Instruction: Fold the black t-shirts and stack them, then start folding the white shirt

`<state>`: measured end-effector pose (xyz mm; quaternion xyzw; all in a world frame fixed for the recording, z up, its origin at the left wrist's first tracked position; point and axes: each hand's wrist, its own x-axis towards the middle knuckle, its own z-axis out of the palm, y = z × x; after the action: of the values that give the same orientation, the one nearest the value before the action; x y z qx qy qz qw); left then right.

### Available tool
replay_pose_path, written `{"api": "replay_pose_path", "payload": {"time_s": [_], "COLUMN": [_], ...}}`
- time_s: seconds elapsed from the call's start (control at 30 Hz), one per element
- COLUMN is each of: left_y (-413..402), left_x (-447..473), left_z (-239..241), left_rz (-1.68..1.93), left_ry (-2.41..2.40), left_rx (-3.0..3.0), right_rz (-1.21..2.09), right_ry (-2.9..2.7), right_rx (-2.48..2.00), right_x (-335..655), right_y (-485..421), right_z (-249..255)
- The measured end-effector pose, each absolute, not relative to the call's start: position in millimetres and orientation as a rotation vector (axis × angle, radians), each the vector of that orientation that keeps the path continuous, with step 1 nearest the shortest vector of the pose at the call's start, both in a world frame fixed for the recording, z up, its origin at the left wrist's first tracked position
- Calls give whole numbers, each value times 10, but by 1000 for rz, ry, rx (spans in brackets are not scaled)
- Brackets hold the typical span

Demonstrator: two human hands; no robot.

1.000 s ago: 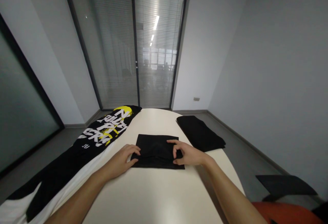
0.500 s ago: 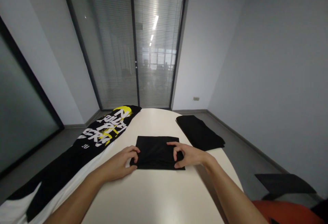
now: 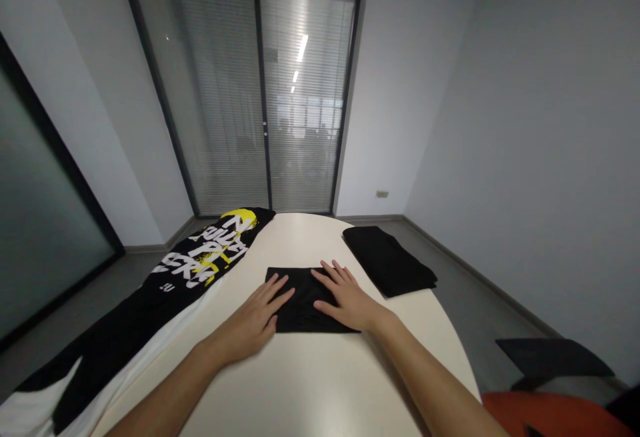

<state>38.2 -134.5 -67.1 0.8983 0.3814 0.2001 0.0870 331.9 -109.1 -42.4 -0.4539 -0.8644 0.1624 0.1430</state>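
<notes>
- Left hand (image 3: 256, 316) and right hand (image 3: 350, 300): fingers spread, pinching nothing.
- Cloth (image 3: 303, 312): flat beneath both, on the table (image 3: 300, 384).
- Step in hand: smoothing, it seems.
- Next move likely calls for light, even pressure without shifting the edges.

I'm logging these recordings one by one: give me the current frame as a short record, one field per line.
Left hand: left hand, fingers spread, on the left part of the folded black cloth
Right hand: right hand, fingers spread, on its right part
Surface: pale table
Left side: black garment with white and yellow print
Right edge: second black cloth, untouched
Background: glass panels with blinds
</notes>
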Motion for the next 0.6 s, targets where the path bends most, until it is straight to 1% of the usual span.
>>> {"api": "replay_pose_path", "payload": {"time_s": [0.1,0.17,0.47,0.6], "left_y": [-1341,-1337,-1353,-1324], "left_x": [361,361,487,570], "left_z": [-697,-687,-459,-468], "left_rz": [461,468,693,833], "left_ry": [1133,1177,1275,1362], "left_rx": [2679,2650,2547,2470], "right_rz": [603,626,648,576], "right_ry": [-2574,-2591,-2614,-2677], "right_rx": [-1380,-1402,-1285,-1185], "right_x": [3305,3302,3275,3181], "right_y": [-1094,-1087,-1119,-1201], "right_z": [-496,-503,-408,-296]}}
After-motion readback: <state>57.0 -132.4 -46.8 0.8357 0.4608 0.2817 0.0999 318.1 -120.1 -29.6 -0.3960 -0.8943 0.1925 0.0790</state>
